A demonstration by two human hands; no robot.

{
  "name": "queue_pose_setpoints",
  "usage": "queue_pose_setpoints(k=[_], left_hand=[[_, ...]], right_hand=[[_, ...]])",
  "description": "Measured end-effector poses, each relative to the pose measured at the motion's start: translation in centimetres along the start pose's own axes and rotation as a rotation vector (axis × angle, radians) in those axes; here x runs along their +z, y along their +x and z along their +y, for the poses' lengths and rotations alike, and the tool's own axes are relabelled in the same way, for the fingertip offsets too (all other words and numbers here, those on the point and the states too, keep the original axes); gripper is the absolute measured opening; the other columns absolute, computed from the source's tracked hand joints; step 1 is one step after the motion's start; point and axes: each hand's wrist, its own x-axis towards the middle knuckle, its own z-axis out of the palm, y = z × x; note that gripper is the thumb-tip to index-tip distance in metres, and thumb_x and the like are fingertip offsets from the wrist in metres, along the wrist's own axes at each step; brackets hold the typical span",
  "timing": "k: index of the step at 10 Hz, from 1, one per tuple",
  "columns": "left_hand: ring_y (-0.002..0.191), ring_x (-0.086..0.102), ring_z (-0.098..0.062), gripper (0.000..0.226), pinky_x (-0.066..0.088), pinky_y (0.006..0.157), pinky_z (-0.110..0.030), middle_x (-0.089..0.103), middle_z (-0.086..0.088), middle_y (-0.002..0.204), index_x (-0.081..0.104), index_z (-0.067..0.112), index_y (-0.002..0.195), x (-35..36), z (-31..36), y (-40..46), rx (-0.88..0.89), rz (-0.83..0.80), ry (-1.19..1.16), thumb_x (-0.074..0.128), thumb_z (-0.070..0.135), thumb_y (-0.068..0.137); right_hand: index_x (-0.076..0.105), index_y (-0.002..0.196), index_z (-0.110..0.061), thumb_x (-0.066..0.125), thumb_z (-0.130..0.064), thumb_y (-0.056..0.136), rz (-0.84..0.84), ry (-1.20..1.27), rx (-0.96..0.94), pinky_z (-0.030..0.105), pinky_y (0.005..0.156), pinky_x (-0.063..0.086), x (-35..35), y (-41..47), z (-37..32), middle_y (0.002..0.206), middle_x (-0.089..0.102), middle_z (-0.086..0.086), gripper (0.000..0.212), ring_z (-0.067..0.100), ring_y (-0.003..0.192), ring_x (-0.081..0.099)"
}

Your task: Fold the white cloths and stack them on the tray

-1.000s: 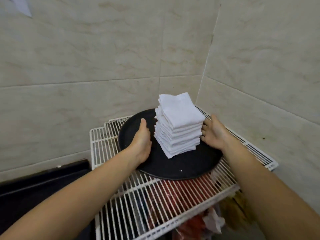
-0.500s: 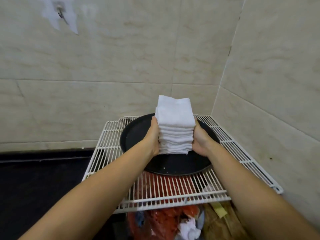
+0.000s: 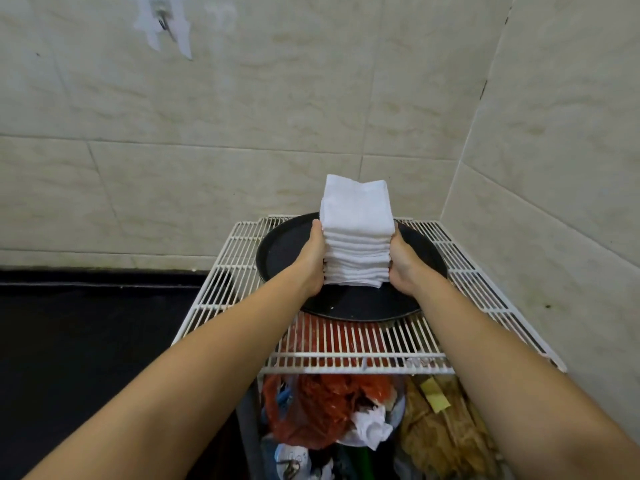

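Note:
A tall stack of folded white cloths (image 3: 356, 233) stands on a round black tray (image 3: 363, 304), roughly at its middle. My left hand (image 3: 311, 261) presses flat against the stack's left side, thumb up. On the opposite side my right hand (image 3: 401, 265) presses in the same way. The fingers of both hands reach behind the stack and are mostly hidden. The stack's sides look straight and even.
The tray lies on a white wire rack (image 3: 346, 344) set into a tiled wall corner. Below the rack are a red plastic bag (image 3: 322, 407), crumpled paper and other clutter. A dark surface (image 3: 86, 341) spreads to the left.
My hands moved in from beside the stack to press on its two sides, squaring the skewed pile. The view shifted so the rack sits more head-on.

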Motion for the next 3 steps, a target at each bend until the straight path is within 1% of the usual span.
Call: queue_pose_setpoints(k=[1, 2, 3], left_hand=[[0.112, 0.06, -0.023, 0.075, 0.051, 0.087, -0.036, 0.063, -0.007, 0.126, 0.059, 0.018, 0.127, -0.9, 0.1, -0.2, -0.02, -0.015, 0.077, 0.022, 0.071, 0.088], [0.131, 0.045, -0.02, 0.077, 0.034, 0.109, -0.034, 0.045, -0.002, 0.146, 0.047, 0.02, 0.137, -2.0, 0.5, -3.4, -0.021, -0.006, 0.386, 0.02, 0.072, 0.087], [0.136, 0.038, -0.02, 0.066, 0.024, 0.112, -0.032, 0.042, -0.003, 0.147, 0.044, 0.018, 0.14, -3.0, -0.2, -8.1, 0.027, -0.002, 0.729, 0.015, 0.059, 0.096]], right_hand=[[0.061, 0.113, -0.02, 0.018, -0.055, 0.099, 0.011, 0.017, 0.022, 0.04, 0.105, 0.043, -0.9, -0.2, -0.5, 0.132, 0.059, 0.007, 0.057, 0.023, 0.115, 0.057], [0.028, 0.149, -0.022, 0.015, -0.058, 0.097, 0.046, -0.151, 0.004, 0.039, 0.116, 0.021, -1.9, -1.6, -3.5, 0.155, 0.03, -0.001, 0.065, 0.018, 0.142, 0.028], [0.025, 0.149, -0.025, 0.028, -0.05, 0.099, 0.055, -0.344, -0.216, 0.039, 0.116, 0.02, -3.4, -5.5, -10.1, 0.157, 0.026, -0.004, 0.057, 0.011, 0.142, 0.028]])
